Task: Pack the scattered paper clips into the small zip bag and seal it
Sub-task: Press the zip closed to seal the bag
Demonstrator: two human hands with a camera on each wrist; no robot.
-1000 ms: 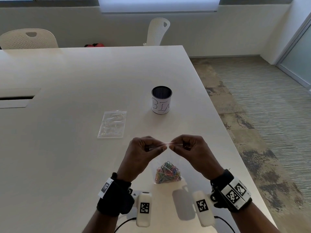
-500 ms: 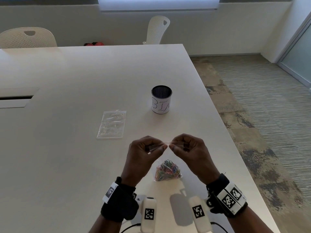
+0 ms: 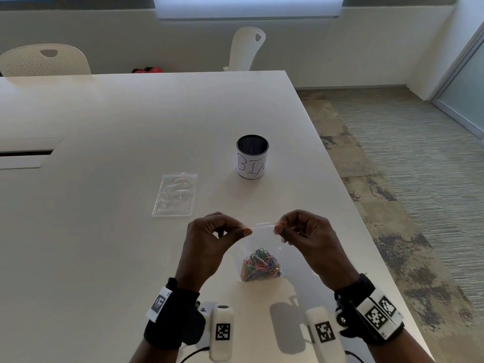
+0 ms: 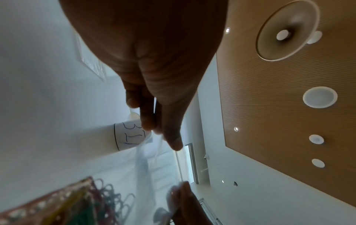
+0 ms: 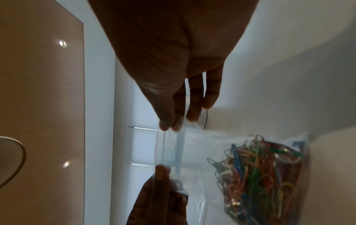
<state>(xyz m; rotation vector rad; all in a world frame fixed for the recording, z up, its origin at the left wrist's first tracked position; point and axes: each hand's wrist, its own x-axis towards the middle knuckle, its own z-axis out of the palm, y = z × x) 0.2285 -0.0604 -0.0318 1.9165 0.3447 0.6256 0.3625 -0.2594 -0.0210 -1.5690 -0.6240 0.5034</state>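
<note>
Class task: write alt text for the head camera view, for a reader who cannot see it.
Two hands hold a clear zip bag up by its top edge, the left hand and right hand each pinching one end, with colourful paper clips heaped at its bottom. Behind, on the white table, stand a mesh cup and a second clear bag lying flat.

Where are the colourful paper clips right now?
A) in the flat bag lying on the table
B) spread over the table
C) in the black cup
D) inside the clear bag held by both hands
D: the paper clips sit bunched at the bottom of the clear bag, whose top edge the left hand and right hand pinch.
</note>
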